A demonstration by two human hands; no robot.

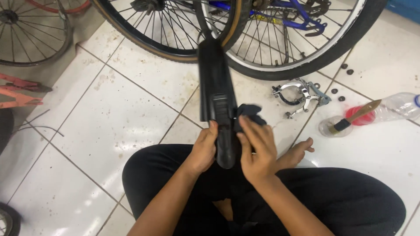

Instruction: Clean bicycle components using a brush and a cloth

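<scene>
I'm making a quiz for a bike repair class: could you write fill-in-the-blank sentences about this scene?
1. The left hand grips a long black ____.
2. The right hand presses a dark ____ against the mudguard.
3. A brush rests on a cut plastic ____.
4. The brake caliper lies on the ____ floor.

Missing words: mudguard; cloth; bottle; tiled

You see a matt black plastic mudguard [217, 100], a dark soft cloth [250, 110], a shiny bare-metal brake caliper [299, 94], a clear glossy plastic bottle [396, 107], and stained glazed floor tiles [109, 109].
</scene>
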